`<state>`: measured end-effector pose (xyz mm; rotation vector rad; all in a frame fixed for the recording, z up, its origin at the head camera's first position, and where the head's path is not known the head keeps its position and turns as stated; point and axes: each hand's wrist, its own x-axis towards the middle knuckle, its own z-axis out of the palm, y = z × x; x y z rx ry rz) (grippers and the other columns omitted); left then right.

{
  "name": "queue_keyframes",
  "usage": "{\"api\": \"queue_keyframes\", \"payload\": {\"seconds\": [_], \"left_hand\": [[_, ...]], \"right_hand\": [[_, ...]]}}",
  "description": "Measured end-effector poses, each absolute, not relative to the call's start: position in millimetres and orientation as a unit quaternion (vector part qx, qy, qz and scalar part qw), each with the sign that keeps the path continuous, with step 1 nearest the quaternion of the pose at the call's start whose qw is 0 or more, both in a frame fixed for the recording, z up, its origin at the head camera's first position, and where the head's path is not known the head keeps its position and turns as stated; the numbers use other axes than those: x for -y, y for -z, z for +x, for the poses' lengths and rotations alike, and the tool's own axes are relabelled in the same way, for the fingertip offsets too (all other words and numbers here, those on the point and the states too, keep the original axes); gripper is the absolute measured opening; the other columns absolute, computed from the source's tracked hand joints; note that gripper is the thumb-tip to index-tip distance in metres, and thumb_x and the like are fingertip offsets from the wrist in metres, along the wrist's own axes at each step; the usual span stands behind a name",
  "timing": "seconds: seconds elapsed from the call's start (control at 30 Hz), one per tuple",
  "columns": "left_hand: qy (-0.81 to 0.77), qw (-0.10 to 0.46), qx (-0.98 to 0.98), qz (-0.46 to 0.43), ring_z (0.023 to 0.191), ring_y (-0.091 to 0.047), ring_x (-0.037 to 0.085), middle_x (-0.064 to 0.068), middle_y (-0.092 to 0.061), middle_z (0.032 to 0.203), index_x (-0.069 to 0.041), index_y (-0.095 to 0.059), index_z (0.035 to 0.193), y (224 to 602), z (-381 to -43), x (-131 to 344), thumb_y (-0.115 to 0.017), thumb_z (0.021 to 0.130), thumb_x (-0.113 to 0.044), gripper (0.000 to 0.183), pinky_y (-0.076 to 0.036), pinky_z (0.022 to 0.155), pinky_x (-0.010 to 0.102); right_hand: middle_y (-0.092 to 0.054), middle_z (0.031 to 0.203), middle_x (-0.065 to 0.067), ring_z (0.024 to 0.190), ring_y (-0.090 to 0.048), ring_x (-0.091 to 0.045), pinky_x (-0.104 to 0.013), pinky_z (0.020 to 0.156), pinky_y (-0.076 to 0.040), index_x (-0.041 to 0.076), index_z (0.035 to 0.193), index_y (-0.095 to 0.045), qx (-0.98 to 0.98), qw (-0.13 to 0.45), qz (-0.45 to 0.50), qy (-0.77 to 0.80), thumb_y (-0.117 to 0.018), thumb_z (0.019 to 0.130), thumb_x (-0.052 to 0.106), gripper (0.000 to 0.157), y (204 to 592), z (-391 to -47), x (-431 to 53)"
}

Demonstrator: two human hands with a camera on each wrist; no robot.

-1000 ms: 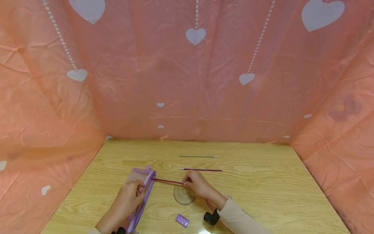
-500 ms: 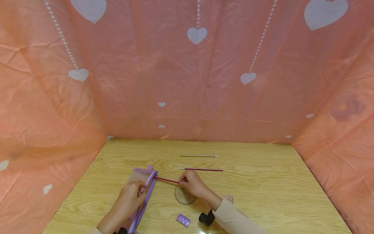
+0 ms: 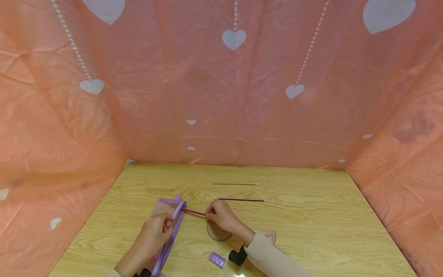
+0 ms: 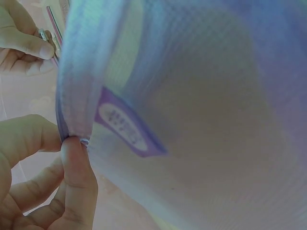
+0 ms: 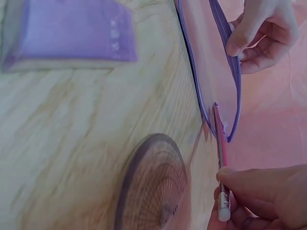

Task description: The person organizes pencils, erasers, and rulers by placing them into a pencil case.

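Observation:
My left hand (image 3: 154, 233) pinches the zipped edge of a purple mesh pencil case (image 4: 201, 120), whose mouth gapes in the right wrist view. A small purple label (image 4: 127, 124) shows near the pinched edge. Between thumb and fingers of my right hand (image 3: 222, 218) is a red pencil (image 5: 220, 143), held near its white eraser end. The pencil's far end lies inside the case's mouth. Under the right hand, a clear round-edged protractor (image 5: 156, 187) rests on the table, partly covered in the head view.
A second red pencil (image 3: 242, 199) and a yellowish pencil (image 3: 236, 183) lie farther back on the wooden table (image 3: 311, 215). A purple-wrapped eraser (image 3: 217, 259) sits in front. Another protractor (image 3: 271, 235) shows partly behind the right sleeve. Orange cloth with hearts (image 3: 263, 115) walls the table.
My right hand has moved left toward the pencil case, and the red pencil has slid deeper into its mouth. The left hand keeps its grip on the edge.

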<state>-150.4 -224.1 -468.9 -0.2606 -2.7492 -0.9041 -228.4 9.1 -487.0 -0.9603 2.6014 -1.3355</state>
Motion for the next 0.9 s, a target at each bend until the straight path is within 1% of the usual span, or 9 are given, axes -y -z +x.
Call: {"api": "queue_keyframes", "payload": {"seconds": [0.17,0.4,0.7,0.9], "left_hand": [[0.308,0.121,0.939,-0.090,0.059,-0.051,0.001,-0.004,-0.056,0.070,0.000,-0.069,0.085,468,-150,225,-0.076,0.074,0.012,0.018,-0.048,0.052,0.017],[0.305,0.129,0.939,-0.093,0.059,-0.051,0.000,-0.003,-0.056,0.070,0.001,-0.069,0.085,469,-150,225,-0.076,0.074,0.012,0.018,-0.049,0.052,0.016],[0.308,0.118,0.939,-0.093,0.057,-0.050,-0.001,-0.004,-0.056,0.070,0.000,-0.069,0.085,469,-150,223,-0.076,0.076,0.011,0.016,-0.048,0.050,0.016],[0.304,0.112,0.942,-0.089,0.057,-0.050,-0.001,-0.005,-0.055,0.070,0.000,-0.070,0.086,468,-150,221,-0.077,0.076,0.009,0.016,-0.047,0.050,0.017]], "right_hand": [[-0.065,0.073,-0.010,0.065,-0.047,-0.002,-0.019,0.058,-0.045,-0.008,0.081,-0.070,-0.842,0.038,-0.307,0.443,-0.069,0.084,-0.012,0.005,486,-227,-2],[-0.064,0.071,-0.005,0.064,-0.047,-0.002,-0.018,0.058,-0.044,-0.006,0.080,-0.070,-0.849,0.038,-0.293,0.437,-0.068,0.085,-0.013,0.008,490,-226,4],[-0.064,0.072,-0.004,0.066,-0.047,-0.003,-0.019,0.060,-0.044,-0.004,0.079,-0.071,-0.854,0.021,-0.292,0.431,-0.070,0.083,-0.011,0.008,488,-226,10],[-0.064,0.071,-0.005,0.066,-0.048,-0.003,-0.019,0.061,-0.045,-0.006,0.081,-0.071,-0.853,0.029,-0.282,0.438,-0.069,0.085,-0.011,0.007,486,-224,15]]}}
